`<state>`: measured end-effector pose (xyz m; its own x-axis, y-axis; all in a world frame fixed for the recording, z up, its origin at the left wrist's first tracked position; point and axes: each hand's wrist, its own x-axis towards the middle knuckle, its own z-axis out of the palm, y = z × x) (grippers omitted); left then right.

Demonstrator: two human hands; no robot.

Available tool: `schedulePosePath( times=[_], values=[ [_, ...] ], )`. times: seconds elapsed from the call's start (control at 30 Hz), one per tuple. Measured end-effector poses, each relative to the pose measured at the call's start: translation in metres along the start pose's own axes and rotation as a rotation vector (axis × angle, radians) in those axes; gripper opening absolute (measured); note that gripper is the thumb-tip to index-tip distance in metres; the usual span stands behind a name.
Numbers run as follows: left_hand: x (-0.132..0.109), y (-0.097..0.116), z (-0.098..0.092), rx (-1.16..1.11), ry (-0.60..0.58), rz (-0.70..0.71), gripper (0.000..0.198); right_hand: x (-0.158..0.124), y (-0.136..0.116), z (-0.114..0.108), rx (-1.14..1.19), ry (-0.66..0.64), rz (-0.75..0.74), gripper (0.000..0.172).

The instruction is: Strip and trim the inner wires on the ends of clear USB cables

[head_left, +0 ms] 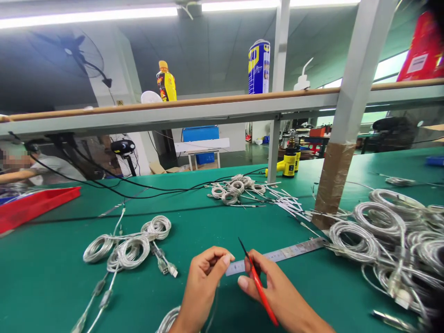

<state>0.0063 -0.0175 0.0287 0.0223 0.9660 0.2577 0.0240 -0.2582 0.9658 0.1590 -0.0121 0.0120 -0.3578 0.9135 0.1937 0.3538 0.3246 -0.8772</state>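
Observation:
My left hand (pixel 210 277) is closed, thumb against fingertips, on a thin cable (pixel 213 305). That cable hangs below the fingers, and its end in the pinch is too small to make out. In my right hand (pixel 270 282) is a slim red-handled tool (pixel 259 289) with a dark pointed tip. Its tip points up and away from me, and the exact kind is unclear. Between and beyond my hands lies a steel ruler (pixel 291 251), slanting to the right. A coiled cable (pixel 169 320) shows partly behind my left wrist.
Coiled clear cables (pixel 130 252) lie at left, with a large pile (pixel 391 236) at right and another bundle (pixel 236 189) farther back. A shelf post (pixel 335 180) rises from the green table (pixel 194 222). At left are a red tray (pixel 41 208) and another person (pixel 52 169).

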Motion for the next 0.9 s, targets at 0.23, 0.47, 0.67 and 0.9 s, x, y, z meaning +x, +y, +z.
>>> schedulePosePath(
  times=[0.23, 0.47, 0.67, 0.9],
  values=[
    [-0.0010, 0.0013, 0.0009, -0.011, -0.046, 0.029, 0.016, 0.0011, 0.0028, 0.0013, -0.221, 0.012, -0.007, 0.036],
    [-0.0018, 0.0019, 0.0018, -0.004, -0.047, 0.026, 0.016, -0.0009, 0.0017, -0.0001, -0.295, 0.014, -0.022, 0.036],
    [-0.0036, 0.0008, 0.0025, -0.012, -0.036, 0.037, 0.015, -0.0005, -0.0003, -0.0007, -0.349, 0.036, -0.024, 0.037],
    [-0.0033, -0.0031, 0.0034, -0.028, -0.032, 0.062, 0.013, 0.0001, 0.0016, -0.0012, -0.379, 0.044, -0.024, 0.038]
  ],
)
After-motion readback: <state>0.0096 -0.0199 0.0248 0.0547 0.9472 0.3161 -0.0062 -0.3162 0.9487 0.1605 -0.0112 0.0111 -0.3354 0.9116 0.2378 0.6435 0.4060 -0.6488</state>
